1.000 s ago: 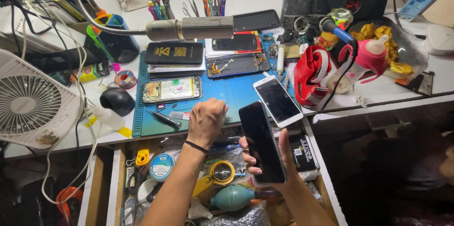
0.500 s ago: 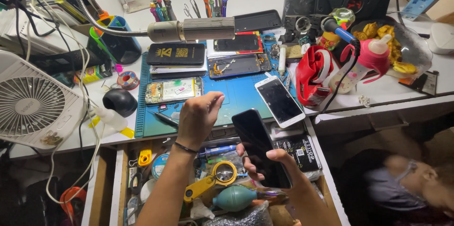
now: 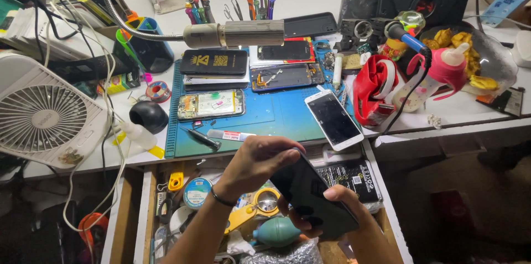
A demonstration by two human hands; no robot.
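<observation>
A black smartphone (image 3: pixel 315 195) is held tilted over an open drawer (image 3: pixel 145 197), its dark screen facing up. My right hand (image 3: pixel 337 206) cradles its lower end from beneath, fingers wrapped around the edges. My left hand (image 3: pixel 259 159), a dark band on its wrist, rests its fingertips on the phone's upper left corner. A white phone (image 3: pixel 334 118) lies screen up on the blue work mat (image 3: pixel 265 114) just beyond.
The mat carries opened phones, a black box and a small tube (image 3: pixel 229 135). A white fan (image 3: pixel 41 114) stands at the left, a gooseneck lamp (image 3: pixel 232 34) hangs over the mat, and screwdrivers stand behind. The drawer holds a yellow magnifier (image 3: pixel 260 206), a teal blower and tape.
The black phone has tipped from nearly upright to lying flatter over the drawer. My left hand came off the mat's front edge and onto the phone's top corner.
</observation>
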